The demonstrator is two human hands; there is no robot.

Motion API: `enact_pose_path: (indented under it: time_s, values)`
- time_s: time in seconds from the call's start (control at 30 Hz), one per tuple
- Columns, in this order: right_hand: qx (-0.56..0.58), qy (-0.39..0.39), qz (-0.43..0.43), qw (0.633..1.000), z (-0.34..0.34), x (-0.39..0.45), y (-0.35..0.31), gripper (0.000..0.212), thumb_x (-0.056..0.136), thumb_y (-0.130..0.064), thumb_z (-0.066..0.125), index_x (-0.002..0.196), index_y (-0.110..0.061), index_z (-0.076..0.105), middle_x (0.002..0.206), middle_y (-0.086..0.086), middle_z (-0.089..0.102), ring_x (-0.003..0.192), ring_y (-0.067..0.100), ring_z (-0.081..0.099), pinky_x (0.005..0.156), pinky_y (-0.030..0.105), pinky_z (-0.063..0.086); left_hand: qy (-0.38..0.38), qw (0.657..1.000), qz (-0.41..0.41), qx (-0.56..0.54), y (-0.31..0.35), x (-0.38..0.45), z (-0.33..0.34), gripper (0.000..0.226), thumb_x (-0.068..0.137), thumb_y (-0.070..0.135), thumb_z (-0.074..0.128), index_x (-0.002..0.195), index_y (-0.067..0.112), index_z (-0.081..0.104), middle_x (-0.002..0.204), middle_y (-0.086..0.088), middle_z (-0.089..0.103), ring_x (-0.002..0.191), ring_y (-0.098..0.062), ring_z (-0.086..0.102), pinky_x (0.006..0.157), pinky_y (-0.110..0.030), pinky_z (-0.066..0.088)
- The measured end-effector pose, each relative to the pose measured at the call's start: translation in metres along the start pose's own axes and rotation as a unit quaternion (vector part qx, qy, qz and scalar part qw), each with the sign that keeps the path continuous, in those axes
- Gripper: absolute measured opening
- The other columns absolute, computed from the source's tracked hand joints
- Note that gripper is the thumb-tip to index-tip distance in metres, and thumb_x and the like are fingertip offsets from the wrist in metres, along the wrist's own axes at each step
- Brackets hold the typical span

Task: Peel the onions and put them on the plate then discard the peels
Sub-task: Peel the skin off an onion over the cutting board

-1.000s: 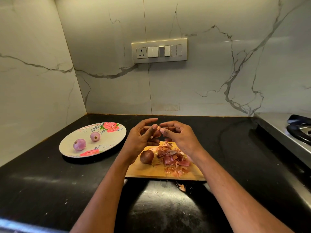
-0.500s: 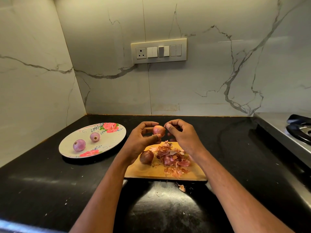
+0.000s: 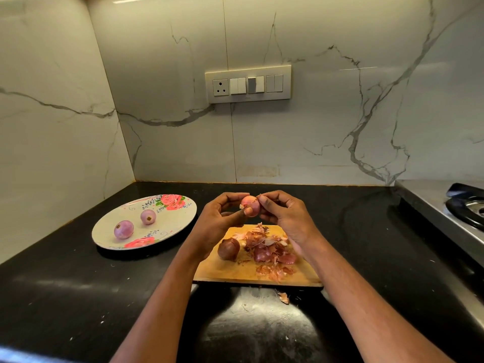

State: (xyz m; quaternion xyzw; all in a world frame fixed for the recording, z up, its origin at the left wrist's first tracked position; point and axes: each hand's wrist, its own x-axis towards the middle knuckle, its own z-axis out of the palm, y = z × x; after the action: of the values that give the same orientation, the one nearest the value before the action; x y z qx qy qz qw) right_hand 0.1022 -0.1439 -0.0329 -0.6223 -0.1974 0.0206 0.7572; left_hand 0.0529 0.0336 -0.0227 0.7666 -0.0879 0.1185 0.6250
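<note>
1. I see my left hand [image 3: 220, 218] raised above the far end of the rectangular wooden chopping board [image 3: 235, 273], fingers curled and thumb pressed against a small, pinkish, partly peeled onion [image 3: 250, 204].
2. My right hand [image 3: 284, 218] meets it from the other side, its fingertips [image 3: 262, 199] pinching at the top of that same onion, the remaining fingers curled beneath.
3. On the board, just under my left wrist, sits one dark brown unpeeled onion [image 3: 228, 249].
4. Beside it, touching or nearly so, lies a loose heap of reddish papery onion peels [image 3: 267, 251]; one stray peel scrap [image 3: 283, 297] rests on the glossy black stone counter [image 3: 65, 297] just in front of the board.
5. To the left, well apart from the board, a round white plate with pink rose print [image 3: 180, 218] holds two peeled purple onions [image 3: 123, 229], lying near each other but apart.
6. A steel gas hob [image 3: 445, 213] occupies the right edge, and a cream switch panel [image 3: 247, 84] is mounted on the marble-veined wall.
</note>
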Motion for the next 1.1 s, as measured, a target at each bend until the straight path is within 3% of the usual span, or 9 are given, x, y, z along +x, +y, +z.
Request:
enact_pose_path:
  time_s: [0.13, 0.27, 0.33, 0.4, 0.5, 0.6, 0.7, 0.9, 1.1]
  values:
    - [-0.034, 0.033, 0.012, 0.999, 0.002, 0.002, 0.000, 0.016, 0.099, -0.020, 0.062, 0.109, -0.013, 0.071, 0.103, 0.008, 0.074, 0.089, 0.015, 0.071, 0.073, 0.024, 0.058, -0.015, 1.000, -0.002, -0.026, 0.000, -0.001, 0.003, 0.051, 0.077, 0.028, 0.076, 0.126, 0.023, 0.062, 0.126, -0.001, 0.064, 0.114, -0.018, 0.065, 0.093, -0.038, 0.058]
    - [-0.090, 0.067, 0.033, 0.993, -0.004, 0.004, 0.006, 0.013, 0.099, -0.019, 0.062, 0.106, -0.016, 0.072, 0.098, 0.004, 0.071, 0.088, 0.013, 0.066, 0.073, 0.027, 0.059, -0.011, 0.998, -0.006, -0.059, -0.002, 0.000, 0.001, 0.041, 0.089, 0.010, 0.069, 0.127, 0.022, 0.062, 0.128, -0.002, 0.062, 0.110, -0.022, 0.069, 0.094, -0.040, 0.058]
    - [-0.232, 0.036, 0.017, 0.972, -0.011, 0.005, 0.009, 0.011, 0.098, -0.020, 0.065, 0.106, -0.022, 0.072, 0.098, -0.004, 0.072, 0.093, 0.011, 0.067, 0.083, 0.032, 0.060, -0.002, 0.999, 0.001, -0.050, -0.003, 0.002, -0.001, 0.040, 0.090, 0.010, 0.069, 0.126, 0.027, 0.063, 0.129, -0.002, 0.062, 0.112, -0.020, 0.067, 0.096, -0.037, 0.057]
    - [-0.355, -0.030, 0.018, 0.934, -0.013, 0.003, 0.008, 0.018, 0.096, -0.021, 0.068, 0.113, -0.027, 0.069, 0.104, -0.011, 0.070, 0.100, 0.005, 0.064, 0.088, 0.025, 0.054, 0.013, 0.999, 0.001, -0.040, -0.004, 0.003, -0.001, 0.041, 0.090, 0.014, 0.070, 0.127, 0.028, 0.062, 0.129, -0.001, 0.063, 0.113, -0.017, 0.066, 0.095, -0.033, 0.057]
    - [-0.398, -0.063, -0.007, 0.915, -0.009, 0.001, 0.005, 0.025, 0.095, -0.024, 0.069, 0.119, -0.028, 0.069, 0.110, -0.014, 0.066, 0.102, 0.001, 0.060, 0.082, 0.013, 0.046, 0.037, 0.999, 0.000, -0.019, -0.004, 0.003, -0.001, 0.047, 0.086, 0.020, 0.074, 0.129, 0.024, 0.058, 0.125, 0.002, 0.063, 0.112, -0.012, 0.063, 0.089, -0.026, 0.056]
    - [-0.308, -0.016, -0.063, 0.949, -0.008, 0.002, 0.000, 0.026, 0.097, -0.035, 0.064, 0.121, -0.028, 0.069, 0.112, -0.012, 0.069, 0.106, 0.005, 0.063, 0.089, 0.022, 0.054, 0.042, 0.999, 0.002, -0.014, -0.004, 0.004, -0.002, 0.043, 0.083, 0.023, 0.076, 0.124, 0.025, 0.060, 0.122, 0.005, 0.065, 0.113, -0.009, 0.062, 0.090, -0.025, 0.054]
    - [-0.162, -0.033, -0.049, 0.985, -0.005, 0.000, -0.005, 0.034, 0.094, -0.042, 0.064, 0.125, -0.027, 0.068, 0.113, -0.005, 0.071, 0.107, 0.009, 0.067, 0.083, 0.027, 0.060, 0.033, 0.999, 0.006, 0.002, -0.005, 0.005, -0.002, 0.040, 0.083, 0.026, 0.076, 0.121, 0.030, 0.062, 0.119, 0.008, 0.067, 0.110, -0.006, 0.064, 0.086, -0.022, 0.053]
    - [-0.022, -0.004, -0.010, 1.000, 0.003, 0.000, 0.001, 0.020, 0.092, -0.028, 0.070, 0.106, -0.016, 0.077, 0.105, 0.008, 0.075, 0.105, 0.021, 0.071, 0.087, 0.033, 0.059, 0.030, 0.999, 0.000, -0.010, -0.008, 0.005, 0.001, 0.052, 0.074, 0.032, 0.078, 0.122, 0.019, 0.063, 0.114, 0.002, 0.072, 0.109, -0.010, 0.068, 0.093, -0.031, 0.056]
    - [-0.047, 0.062, -0.006, 0.997, 0.003, 0.002, 0.005, 0.015, 0.096, -0.023, 0.065, 0.101, -0.012, 0.074, 0.099, 0.008, 0.074, 0.096, 0.022, 0.072, 0.072, 0.027, 0.060, -0.009, 1.000, 0.000, -0.008, -0.006, 0.003, 0.006, 0.044, 0.076, 0.026, 0.078, 0.119, 0.023, 0.067, 0.114, 0.005, 0.072, 0.108, -0.005, 0.067, 0.078, -0.020, 0.056]
